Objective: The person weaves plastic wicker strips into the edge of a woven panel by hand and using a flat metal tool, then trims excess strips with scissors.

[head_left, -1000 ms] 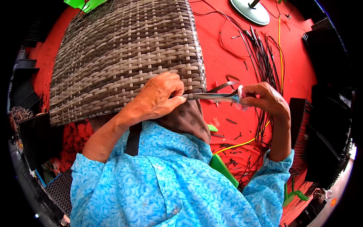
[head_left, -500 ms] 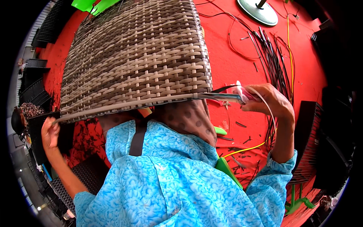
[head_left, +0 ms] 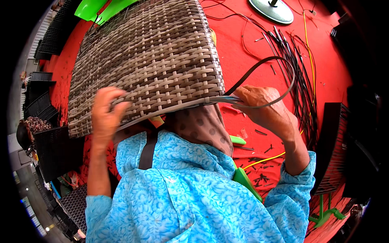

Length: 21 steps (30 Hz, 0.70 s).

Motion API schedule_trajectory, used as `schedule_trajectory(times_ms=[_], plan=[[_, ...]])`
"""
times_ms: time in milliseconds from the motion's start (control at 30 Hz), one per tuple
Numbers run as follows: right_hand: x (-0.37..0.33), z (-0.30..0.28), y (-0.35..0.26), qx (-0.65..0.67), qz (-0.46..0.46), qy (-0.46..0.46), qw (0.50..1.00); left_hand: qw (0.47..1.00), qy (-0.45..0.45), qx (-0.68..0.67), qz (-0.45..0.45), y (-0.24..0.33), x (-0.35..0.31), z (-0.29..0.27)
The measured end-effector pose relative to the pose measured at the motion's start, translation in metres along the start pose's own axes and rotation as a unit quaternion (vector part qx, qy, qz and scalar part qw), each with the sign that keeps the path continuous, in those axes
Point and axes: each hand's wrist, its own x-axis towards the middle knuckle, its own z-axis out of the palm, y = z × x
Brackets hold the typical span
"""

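Note:
A woven panel (head_left: 150, 56) of brown and beige flat strips lies tilted before me, its near edge over my lap. My right hand (head_left: 263, 103) is closed at its near right corner, around a narrow, flat, greyish tool (head_left: 227, 98) whose grip is hidden in my fingers. A dark flat strip (head_left: 279, 58) loops up from the corner and curves back over that hand. Over the panel's near left part hovers my left hand (head_left: 107, 113), slightly blurred, thumb and fingers apart with nothing visible between them. A pale strip (head_left: 162, 108) runs along the near edge.
On the red floor (head_left: 243, 44) to the right lies a bundle of dark strips (head_left: 298, 73), with a yellow cable (head_left: 310, 52) beside it. A round stand base (head_left: 273, 10) sits far right. Black woven pieces (head_left: 332, 146) stand at both sides. Scraps litter the floor near my right knee.
My left hand has let go of the strip at the left corner and moved right, over the panel. My right hand has come in closer to the corner, and the dark strip now forms a large loop.

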Motion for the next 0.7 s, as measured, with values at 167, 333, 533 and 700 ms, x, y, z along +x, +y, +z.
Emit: schedule_trajectory(times_ms=[167,333,533,700], plan=[[-0.006,-0.006,0.015,0.021,-0.05,0.024,0.998,0.948,-0.097,-0.053,0.298,0.1,0.021,0.089],[-0.044,-0.041,0.073,0.081,0.066,0.047,0.993,0.952,-0.126,-0.101,0.261,0.087,0.014,0.104],[-0.104,0.016,0.103,0.257,0.251,0.098,0.928,0.943,-0.244,-0.118,0.191,0.064,0.003,0.047],[-0.085,0.089,0.07,0.531,0.329,0.256,0.738,0.968,-0.224,-0.018,-0.112,-0.114,-0.042,-0.083]])
